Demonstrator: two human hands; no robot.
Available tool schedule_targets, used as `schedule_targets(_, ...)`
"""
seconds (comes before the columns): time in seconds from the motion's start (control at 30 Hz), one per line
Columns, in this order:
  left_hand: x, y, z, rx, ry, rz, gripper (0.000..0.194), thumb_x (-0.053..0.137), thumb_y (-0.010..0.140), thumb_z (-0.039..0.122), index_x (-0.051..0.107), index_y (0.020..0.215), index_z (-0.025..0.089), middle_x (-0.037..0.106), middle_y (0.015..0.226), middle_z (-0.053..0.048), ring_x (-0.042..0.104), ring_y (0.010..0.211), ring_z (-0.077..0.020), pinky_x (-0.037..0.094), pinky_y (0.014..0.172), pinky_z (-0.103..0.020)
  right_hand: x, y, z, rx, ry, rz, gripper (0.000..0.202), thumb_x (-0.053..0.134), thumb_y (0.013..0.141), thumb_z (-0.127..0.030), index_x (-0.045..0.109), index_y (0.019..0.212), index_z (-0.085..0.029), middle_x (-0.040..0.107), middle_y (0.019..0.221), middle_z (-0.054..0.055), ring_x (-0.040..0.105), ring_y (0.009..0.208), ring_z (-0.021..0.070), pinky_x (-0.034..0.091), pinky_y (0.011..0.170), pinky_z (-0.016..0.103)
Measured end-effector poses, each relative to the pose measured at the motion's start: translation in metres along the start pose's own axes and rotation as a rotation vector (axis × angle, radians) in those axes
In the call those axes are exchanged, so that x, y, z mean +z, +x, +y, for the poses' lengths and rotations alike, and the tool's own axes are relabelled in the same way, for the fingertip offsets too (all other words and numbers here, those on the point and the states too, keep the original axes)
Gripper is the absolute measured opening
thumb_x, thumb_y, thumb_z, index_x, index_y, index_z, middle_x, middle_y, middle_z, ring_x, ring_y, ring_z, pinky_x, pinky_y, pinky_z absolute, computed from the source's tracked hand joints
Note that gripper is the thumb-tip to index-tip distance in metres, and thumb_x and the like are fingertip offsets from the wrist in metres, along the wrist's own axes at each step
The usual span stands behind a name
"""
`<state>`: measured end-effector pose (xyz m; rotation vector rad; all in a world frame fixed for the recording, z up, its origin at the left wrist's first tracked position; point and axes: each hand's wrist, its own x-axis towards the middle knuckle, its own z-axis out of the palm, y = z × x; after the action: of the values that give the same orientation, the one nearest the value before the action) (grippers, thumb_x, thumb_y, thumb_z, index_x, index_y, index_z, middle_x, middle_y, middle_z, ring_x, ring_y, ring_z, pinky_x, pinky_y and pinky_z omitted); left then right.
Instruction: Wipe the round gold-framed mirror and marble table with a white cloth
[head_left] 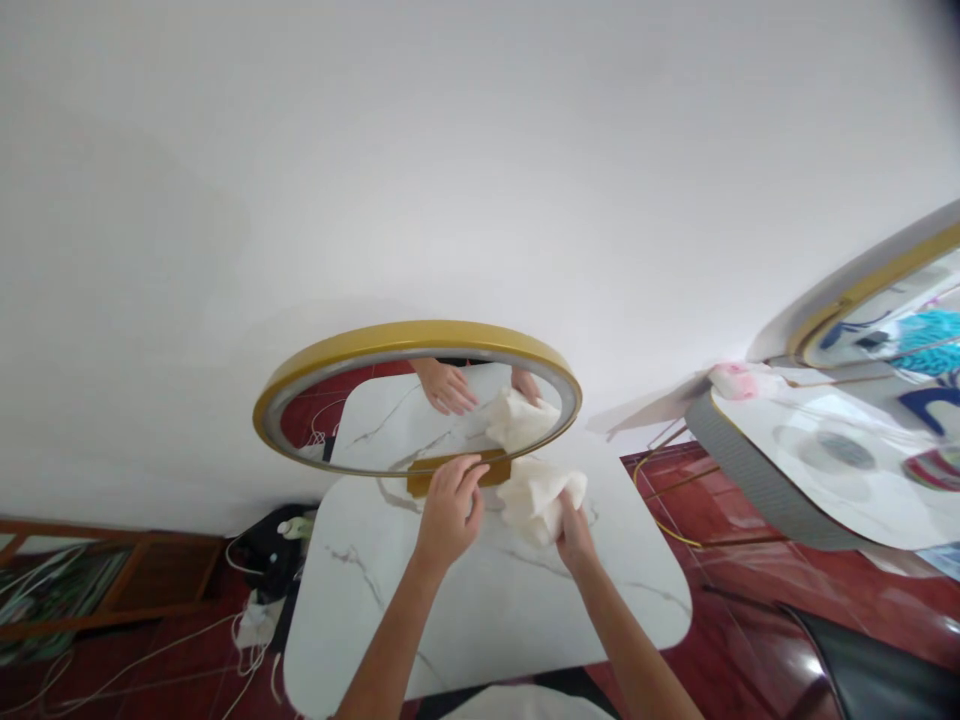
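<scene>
An oval-looking mirror (420,400) with a gold rim stands on a gold base (424,482) at the back of a white marble-patterned table (495,620). My left hand (450,510) is at the mirror's lower rim, in front of the base. Its fingers are loosely bent with nothing in them; whether they touch the rim is hard to tell. To the right of the base, my right hand (574,530) grips a bunched white cloth (536,495) over the tabletop. Both hands and the cloth are reflected in the glass.
A white wall (450,180) rises behind the table. At right stand another white table (810,440) with a gold-rimmed mirror (870,285), and a black chair (870,660). Cables (150,650), a black bag-like item (274,540) and a wooden frame (172,565) lie left.
</scene>
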<state>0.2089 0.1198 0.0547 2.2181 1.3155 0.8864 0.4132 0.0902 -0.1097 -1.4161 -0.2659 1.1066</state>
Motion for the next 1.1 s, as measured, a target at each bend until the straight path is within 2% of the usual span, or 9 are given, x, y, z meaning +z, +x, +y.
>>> schedule_targets(0.1,0.032,-0.064,-0.069,-0.415,-0.219,0.106,0.038,0.057,0.073,0.014,0.061,0.109,0.024,0.055,0.125,-0.009,0.042,0.127,-0.0287,0.024,0.112,-0.047,-0.035,0.002,-0.011,-0.05,-0.098,0.099,0.055,0.058,0.069,-0.06,0.059,0.101,-0.017,0.069,0.089,0.006,0.064,0.079,0.0237,0.054,0.064,0.033)
schedule_targets(0.17,0.048,-0.105,-0.106,-0.599,-0.226,0.129,0.039,0.058,0.072,0.014,0.058,0.11,0.024,0.049,0.132,-0.009,0.034,0.133,-0.0283,0.019,0.114,-0.048,-0.05,0.002,-0.021,-0.108,-0.182,0.127,0.055,0.059,0.07,-0.059,0.059,0.104,-0.016,0.068,0.094,0.007,0.063,0.085,0.0246,0.052,0.07,0.034)
schedule_targets(0.3,0.062,-0.155,-0.145,-0.755,-0.287,0.26,0.041,0.058,0.074,0.017,0.055,0.113,0.025,0.042,0.141,-0.007,0.023,0.139,-0.0248,0.012,0.116,-0.045,-0.047,0.003,-0.028,-0.264,-0.411,0.012,0.058,0.065,0.07,-0.053,0.059,0.115,-0.017,0.064,0.109,0.009,0.057,0.103,0.0285,0.045,0.09,0.042)
schedule_targets(0.4,0.068,-0.159,-0.155,-0.731,-0.349,0.356,0.045,0.058,0.074,0.016,0.056,0.118,0.024,0.043,0.141,-0.007,0.023,0.139,-0.023,0.009,0.116,-0.042,-0.023,0.005,-0.012,-0.458,-0.729,-0.297,0.06,0.059,0.078,-0.049,0.047,0.132,-0.025,0.055,0.128,0.007,0.046,0.121,0.0286,0.033,0.103,0.047)
schedule_targets(0.5,0.074,-0.148,-0.162,-0.657,-0.343,0.353,0.046,0.057,0.076,0.017,0.056,0.122,0.024,0.045,0.14,-0.007,0.023,0.139,-0.0223,0.008,0.116,-0.043,0.005,0.006,0.017,-0.538,-1.034,-0.54,0.059,0.047,0.085,-0.05,0.035,0.14,-0.03,0.042,0.142,0.003,0.028,0.135,0.0307,0.024,0.107,0.054)
schedule_targets(0.63,0.089,-0.138,-0.176,-0.524,-0.123,0.207,0.048,0.045,0.085,0.018,0.046,0.132,0.022,0.039,0.145,-0.006,0.024,0.139,-0.0213,0.015,0.115,-0.047,0.036,0.005,0.05,-0.586,-1.346,-0.448,0.059,0.028,0.092,-0.051,0.018,0.146,-0.027,0.023,0.151,0.002,0.007,0.14,0.0305,0.016,0.108,0.059)
schedule_targets(0.8,0.103,-0.138,-0.19,-0.427,0.346,0.076,0.055,0.035,0.09,0.016,0.025,0.144,0.019,0.023,0.152,-0.007,0.018,0.14,-0.0197,0.025,0.113,-0.043,0.054,0.003,0.064,-0.713,-1.659,-0.377,0.057,0.023,0.094,-0.049,0.019,0.146,-0.027,0.019,0.153,-0.001,0.001,0.141,0.0278,0.014,0.109,0.055)
schedule_targets(0.97,0.102,-0.137,-0.19,-0.433,0.408,0.032,0.06,0.035,0.089,0.015,0.017,0.147,0.021,0.021,0.153,-0.006,0.019,0.14,-0.0195,0.026,0.113,-0.042,0.064,-0.011,0.071,-0.844,-1.801,-0.38,0.055,0.028,0.094,-0.044,0.021,0.145,-0.026,0.016,0.153,-0.002,-0.004,0.141,0.0276,0.009,0.11,0.054)
schedule_targets(1.1,0.101,-0.136,-0.19,-0.45,0.386,0.025,0.061,0.036,0.089,0.014,0.017,0.147,0.021,0.02,0.153,-0.006,0.02,0.14,-0.0192,0.025,0.113,-0.042,0.083,-0.03,0.082,-0.856,-1.836,-0.38,0.057,0.031,0.094,-0.043,0.018,0.146,-0.025,0.016,0.153,0.0,-0.003,0.141,0.0272,0.008,0.11,0.054)
